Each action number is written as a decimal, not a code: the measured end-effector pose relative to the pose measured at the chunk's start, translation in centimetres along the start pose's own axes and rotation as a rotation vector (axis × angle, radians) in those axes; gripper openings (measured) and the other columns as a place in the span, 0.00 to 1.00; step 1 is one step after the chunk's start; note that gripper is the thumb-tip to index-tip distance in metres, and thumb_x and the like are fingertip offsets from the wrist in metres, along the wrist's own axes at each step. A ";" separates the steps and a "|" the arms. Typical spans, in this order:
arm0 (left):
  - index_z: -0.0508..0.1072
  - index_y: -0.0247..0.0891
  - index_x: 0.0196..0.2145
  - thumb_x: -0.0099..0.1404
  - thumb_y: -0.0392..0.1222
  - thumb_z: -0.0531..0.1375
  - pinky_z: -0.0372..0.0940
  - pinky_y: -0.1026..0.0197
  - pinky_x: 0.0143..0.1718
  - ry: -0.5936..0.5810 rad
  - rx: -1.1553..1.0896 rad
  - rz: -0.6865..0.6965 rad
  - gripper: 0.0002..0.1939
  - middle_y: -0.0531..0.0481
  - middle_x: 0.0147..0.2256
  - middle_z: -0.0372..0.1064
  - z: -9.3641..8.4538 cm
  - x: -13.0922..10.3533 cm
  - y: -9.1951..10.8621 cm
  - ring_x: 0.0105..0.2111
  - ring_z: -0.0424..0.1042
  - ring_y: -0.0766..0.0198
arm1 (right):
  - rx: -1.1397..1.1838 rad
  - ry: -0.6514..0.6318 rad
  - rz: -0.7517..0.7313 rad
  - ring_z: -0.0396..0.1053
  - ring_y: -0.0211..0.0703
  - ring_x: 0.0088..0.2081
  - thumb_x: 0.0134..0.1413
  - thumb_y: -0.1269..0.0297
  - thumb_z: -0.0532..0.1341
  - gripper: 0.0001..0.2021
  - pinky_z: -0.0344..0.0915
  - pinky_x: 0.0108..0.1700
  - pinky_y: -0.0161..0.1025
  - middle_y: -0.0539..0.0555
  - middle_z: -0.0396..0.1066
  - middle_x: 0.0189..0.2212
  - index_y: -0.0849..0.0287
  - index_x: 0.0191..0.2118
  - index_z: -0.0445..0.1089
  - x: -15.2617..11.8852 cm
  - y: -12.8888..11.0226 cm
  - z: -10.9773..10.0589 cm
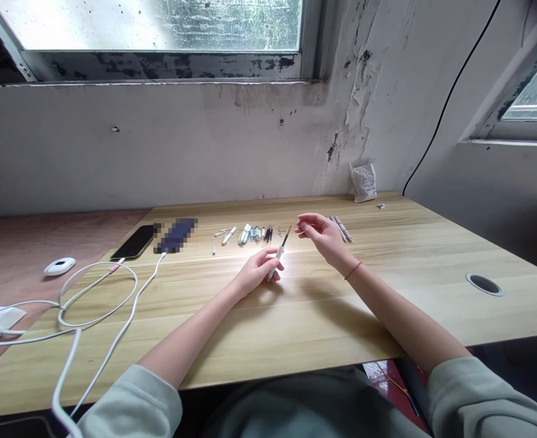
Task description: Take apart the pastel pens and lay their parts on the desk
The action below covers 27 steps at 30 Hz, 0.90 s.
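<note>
Two hands work near the middle of the wooden table (387, 292). Largest first: the table's near edge cuts off both forearms at the sleeves. A white cable (113, 292) loops across the left end toward a dark phone (134, 242); the item just beside the phone is blurred and cannot be identified. A small packet (363, 180) leans at the far edge against the wall. A row of pen parts (250, 233) lies toward the far edge; details are too small to resolve. The left hand (256, 272) is closed around a white pen (278, 256), its dark tip angled up. The right hand (320, 233) hovers loosely curled; whether its fingertips pinch anything cannot be determined.
</note>
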<state>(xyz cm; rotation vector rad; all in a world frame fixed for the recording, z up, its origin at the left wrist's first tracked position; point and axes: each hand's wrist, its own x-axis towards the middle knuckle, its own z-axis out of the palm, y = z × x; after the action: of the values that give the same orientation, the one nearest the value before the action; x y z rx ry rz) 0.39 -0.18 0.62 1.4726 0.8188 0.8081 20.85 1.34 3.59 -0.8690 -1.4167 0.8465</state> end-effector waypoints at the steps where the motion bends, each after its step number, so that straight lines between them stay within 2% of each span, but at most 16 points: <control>1: 0.64 0.36 0.49 0.60 0.49 0.58 0.62 0.65 0.28 -0.019 0.012 -0.002 0.21 0.48 0.32 0.69 0.1 -0.1 0.0 0.25 0.68 0.68 | 0.059 0.011 0.018 0.72 0.41 0.36 0.52 0.56 0.61 0.14 0.70 0.40 0.42 0.54 0.71 0.35 0.59 0.41 0.68 -0.1 -0.5 0.2; 5: 0.65 0.37 0.49 0.60 0.49 0.58 0.62 0.64 0.28 -0.049 0.038 0.000 0.21 0.48 0.32 0.69 0.3 -0.2 0.2 0.24 0.68 0.68 | 0.179 -0.010 0.074 0.73 0.41 0.38 0.49 0.54 0.63 0.16 0.71 0.43 0.44 0.53 0.71 0.35 0.58 0.41 0.68 -0.7 -1.4 0.8; 12: 0.65 0.38 0.50 0.60 0.51 0.57 0.61 0.64 0.29 -0.042 0.061 -0.007 0.23 0.49 0.31 0.69 0.3 -0.2 0.3 0.25 0.69 0.68 | 0.233 -0.003 0.133 0.73 0.42 0.38 0.47 0.53 0.64 0.17 0.72 0.44 0.45 0.52 0.72 0.35 0.58 0.40 0.67 -0.9 -1.3 0.9; 17: 0.65 0.38 0.50 0.60 0.51 0.58 0.61 0.63 0.29 -0.035 0.063 -0.011 0.24 0.48 0.31 0.70 0.3 -0.2 0.2 0.25 0.69 0.67 | 0.266 0.007 0.122 0.73 0.41 0.39 0.47 0.54 0.64 0.16 0.71 0.45 0.44 0.51 0.71 0.35 0.57 0.39 0.67 -0.8 -1.1 0.8; 27: 0.64 0.38 0.50 0.61 0.50 0.57 0.62 0.64 0.29 -0.054 0.045 -0.013 0.22 0.49 0.32 0.69 0.3 -0.1 0.2 0.25 0.69 0.68 | 0.179 -0.039 0.094 0.71 0.41 0.39 0.47 0.54 0.64 0.16 0.71 0.43 0.42 0.52 0.72 0.35 0.58 0.39 0.68 -1.3 -0.7 1.3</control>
<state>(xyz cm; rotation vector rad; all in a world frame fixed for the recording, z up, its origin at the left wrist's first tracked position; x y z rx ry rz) 0.57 -0.40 0.79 1.5208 0.8091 0.7411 19.52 -0.16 3.56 -0.7900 -1.3191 1.0504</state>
